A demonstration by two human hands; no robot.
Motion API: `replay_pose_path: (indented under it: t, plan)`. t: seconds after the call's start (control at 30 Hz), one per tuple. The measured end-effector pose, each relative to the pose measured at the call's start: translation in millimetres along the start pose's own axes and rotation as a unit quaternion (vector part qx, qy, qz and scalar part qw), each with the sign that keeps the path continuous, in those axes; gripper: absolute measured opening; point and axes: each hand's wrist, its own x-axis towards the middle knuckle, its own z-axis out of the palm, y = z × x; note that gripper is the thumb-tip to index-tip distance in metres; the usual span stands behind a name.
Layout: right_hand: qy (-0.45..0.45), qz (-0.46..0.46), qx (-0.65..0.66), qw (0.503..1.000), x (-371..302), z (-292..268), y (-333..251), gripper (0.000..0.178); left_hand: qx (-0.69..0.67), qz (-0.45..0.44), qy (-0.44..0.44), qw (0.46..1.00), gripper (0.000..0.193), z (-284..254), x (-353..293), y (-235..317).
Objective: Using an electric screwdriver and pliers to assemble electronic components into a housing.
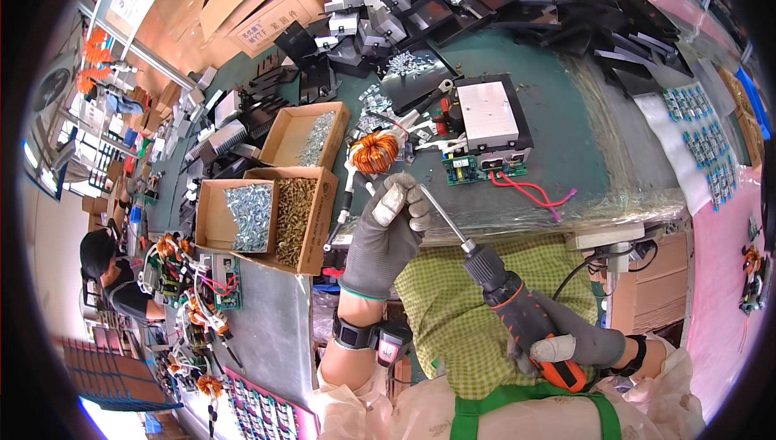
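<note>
My right hand [570, 339], in a grey glove, grips a black and orange electric screwdriver [517, 307]. Its long bit [443, 214] points up and left at the fingertips of my left hand [381, 246]. That hand, gloved too, is closed in a pinch at the bit's tip; whatever lies between the fingers is too small to make out. Just beyond it sits a copper-wound ring coil [374, 153] with white and black leads. To its right stands an assembly with a silver metal block [487, 111], a green circuit board [461, 170] and red wires [529, 189].
Cardboard boxes of silver screws [249, 212] and brass-coloured fasteners [296, 222] stand left of my left hand. Black metal parts [558, 16] pile up at the back. Small boards [702, 145] lie on white sheeting at right. A co-worker [121, 274] is at far left.
</note>
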Motion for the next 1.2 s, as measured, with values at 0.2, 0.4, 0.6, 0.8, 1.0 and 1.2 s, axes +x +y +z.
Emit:
replay_pose_path:
  t: [0.2, 0.4, 0.6, 0.8, 1.0, 1.2]
  plan:
    - [-0.027, -0.020, 0.050, 0.998, 4, 6, 1, 0.066, -0.057, 0.019, 0.005, 0.998, 0.014, -3, 2, -3]
    - [0.000, 0.004, -0.010, 1.000, 4, 8, -1, 0.069, -0.049, 0.004, -0.004, 0.999, 0.023, -4, 5, -5]
    - [-0.011, -0.010, 0.015, 1.000, 8, 5, 7, 0.067, -0.058, 0.007, -0.017, 0.998, 0.022, -6, 0, -8]
    - [-0.022, 0.008, 0.020, 1.000, 8, 4, 5, 0.067, -0.064, 0.003, -0.018, 0.998, 0.019, -4, 1, -7]
    - [-0.012, 0.010, 0.026, 1.000, 6, 6, 6, 0.070, -0.063, -0.009, -0.011, 0.998, 0.018, -4, 3, -8]
    - [-0.010, 0.008, 0.008, 1.000, 7, 5, 9, 0.066, -0.055, -0.007, -0.012, 0.998, 0.016, -5, 5, -10]
